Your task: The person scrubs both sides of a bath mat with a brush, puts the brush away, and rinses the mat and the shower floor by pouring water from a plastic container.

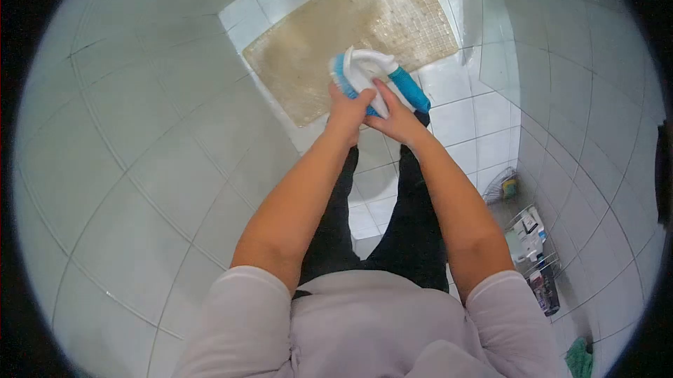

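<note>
White plastic brush (360, 78) with blue bristles (336, 70) is held two-handed, left hand (345, 108) gripping bristle-side, right hand (398, 120) round the lower end, near the tan mosaic-patterned mat (350, 10). Looks like a gripping-and-handling step imo; next move probably calls for steady fingers.

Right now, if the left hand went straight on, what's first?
The left hand already grips the brush; beyond that, probably the tan floor patch, though depth is unclear.
</note>
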Motion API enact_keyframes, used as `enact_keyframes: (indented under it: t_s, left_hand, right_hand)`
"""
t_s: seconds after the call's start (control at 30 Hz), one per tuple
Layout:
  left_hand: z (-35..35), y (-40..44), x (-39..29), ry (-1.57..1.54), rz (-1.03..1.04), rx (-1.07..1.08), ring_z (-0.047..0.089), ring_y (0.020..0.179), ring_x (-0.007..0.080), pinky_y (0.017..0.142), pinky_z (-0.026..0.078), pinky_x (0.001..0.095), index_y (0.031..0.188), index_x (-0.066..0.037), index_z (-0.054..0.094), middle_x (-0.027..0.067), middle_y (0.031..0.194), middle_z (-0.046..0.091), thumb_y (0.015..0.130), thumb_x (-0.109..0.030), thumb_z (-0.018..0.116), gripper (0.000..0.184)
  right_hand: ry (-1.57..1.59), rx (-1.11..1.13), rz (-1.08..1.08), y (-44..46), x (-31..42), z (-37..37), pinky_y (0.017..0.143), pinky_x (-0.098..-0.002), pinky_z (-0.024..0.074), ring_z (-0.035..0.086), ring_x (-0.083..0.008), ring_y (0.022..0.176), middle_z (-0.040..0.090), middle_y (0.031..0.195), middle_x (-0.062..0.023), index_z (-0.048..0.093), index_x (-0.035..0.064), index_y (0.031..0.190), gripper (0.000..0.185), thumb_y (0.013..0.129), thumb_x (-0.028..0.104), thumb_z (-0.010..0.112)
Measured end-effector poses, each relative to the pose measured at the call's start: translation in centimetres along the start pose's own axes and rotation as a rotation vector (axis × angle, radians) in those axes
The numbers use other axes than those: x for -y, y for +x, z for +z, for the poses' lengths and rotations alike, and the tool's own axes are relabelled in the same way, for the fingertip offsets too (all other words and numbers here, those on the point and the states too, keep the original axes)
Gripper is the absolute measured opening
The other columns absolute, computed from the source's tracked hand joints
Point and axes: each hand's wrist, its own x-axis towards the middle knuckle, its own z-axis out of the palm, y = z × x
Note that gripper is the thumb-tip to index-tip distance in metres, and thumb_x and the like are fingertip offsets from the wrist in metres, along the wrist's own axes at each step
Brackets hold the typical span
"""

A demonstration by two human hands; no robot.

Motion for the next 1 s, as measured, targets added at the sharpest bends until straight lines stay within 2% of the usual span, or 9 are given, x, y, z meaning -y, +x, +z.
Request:
enact_keyframes:
  t_s: [0.17,0.3,0.43,0.53,0.67,0.77,0.8,0.87,1.0]
  left_hand:
    - [-0.7,1.7,-0.4,-0.222,-0.184,0.144,0.053,0.086,0.0242,0.071,0.047,0.0384,0.115,-0.011,0.026,0.0099,0.107,0.043,0.075,-0.018,0.057,0.051]
    - [-1.9,5.0,3.9,-0.124,-0.199,0.123,0.031,0.116,0.0278,0.086,0.034,0.0442,0.126,-0.015,0.02,0.0105,0.125,0.03,0.078,-0.03,0.056,0.062]
    - [-3.0,8.0,10.9,0.21,-0.063,0.119,0.017,0.123,0.027,0.093,0.024,0.0453,0.13,-0.016,0.016,0.013,0.132,0.02,0.077,-0.032,0.056,0.069]
    - [-2.1,9.0,10.8,0.117,-0.351,-0.145,0.026,0.119,0.0293,0.096,0.021,0.0379,0.129,-0.005,0.021,0.0212,0.13,0.026,0.074,-0.035,0.056,0.071]
    - [-1.6,12.0,13.3,0.225,-0.332,-0.173,0.028,0.118,0.0292,0.095,0.023,0.0384,0.129,-0.006,0.022,0.0201,0.127,0.03,0.075,-0.034,0.055,0.069]
    - [-0.7,12.4,13.6,0.016,-0.362,-0.167,0.027,0.118,0.0287,0.092,0.026,0.0411,0.127,-0.008,0.026,0.0166,0.134,0.019,0.077,-0.03,0.053,0.06]
    - [-0.5,12.4,13.0,0.029,-0.364,-0.156,0.028,0.117,0.0282,0.09,0.028,0.04,0.127,-0.008,0.028,0.0161,0.132,0.022,0.077,-0.029,0.052,0.059]
    - [-1.0,13.1,12.6,0.036,-0.365,-0.151,0.03,0.116,0.0276,0.089,0.03,0.0389,0.126,-0.009,0.029,0.0155,0.131,0.025,0.078,-0.028,0.052,0.057]
    - [-2.9,13.9,13.2,0.098,-0.26,-0.134,0.032,0.113,0.0257,0.088,0.029,0.0371,0.126,-0.01,0.028,0.015,0.128,0.029,0.077,-0.03,0.053,0.059]
  right_hand:
    - [-0.01,0.084,-0.222,5.1,-1.4,-0.3,0.098,-0.033,0.0241,0.028,-0.0299,0.12,0.028,0.129,-0.0202,0.02,0.0032,0.129,0.083,0.064,0.021,0.067]
    - [-0.027,-0.052,-0.266,7.8,-6.7,-0.2,0.094,-0.0355,0.0287,0.035,-0.0335,0.114,0.038,0.12,-0.0224,0.024,0.0119,0.13,0.076,0.065,0.02,0.062]
    - [-0.244,-0.137,0.132,9.6,-14.0,-2.6,0.094,-0.0376,0.0291,0.037,-0.0359,0.111,0.039,0.118,-0.0241,0.025,0.0166,0.129,0.07,0.067,0.027,0.057]
    - [-0.184,-0.239,0.581,10.7,-17.5,-2.7,0.096,-0.0365,0.0288,0.032,-0.0368,0.116,0.032,0.127,-0.0197,0.025,0.0203,0.129,0.065,0.07,0.026,0.053]
    - [-0.779,-0.14,0.02,9.9,-23.9,1.6,0.09,-0.0379,0.0337,0.043,-0.0358,0.105,0.044,0.116,-0.0202,0.038,0.018,0.122,0.056,0.068,0.022,0.055]
    - [-0.767,0.122,0.133,10.4,-25.4,-1.0,0.082,-0.041,0.0387,0.047,-0.0363,0.096,0.051,0.1,-0.0194,0.045,0.0138,0.11,0.051,0.061,0.016,0.057]
    - [-0.892,0.04,0.169,10.3,-27.5,-2.5,0.077,-0.0414,0.0406,0.049,-0.0348,0.088,0.052,0.091,-0.0166,0.048,0.0099,0.098,0.042,0.057,0.011,0.058]
    - [-1.07,-0.161,0.181,9.3,-31.5,-6.7,0.081,-0.04,0.0392,0.048,-0.0341,0.093,0.051,0.102,-0.0146,0.042,0.0175,0.117,0.059,0.06,0.008,0.052]
    - [-0.414,-0.499,0.216,9.3,-32.8,-7.9,0.098,-0.0343,0.0248,0.029,-0.032,0.119,0.033,0.128,-0.0147,0.021,0.0198,0.13,0.074,0.065,0.007,0.052]
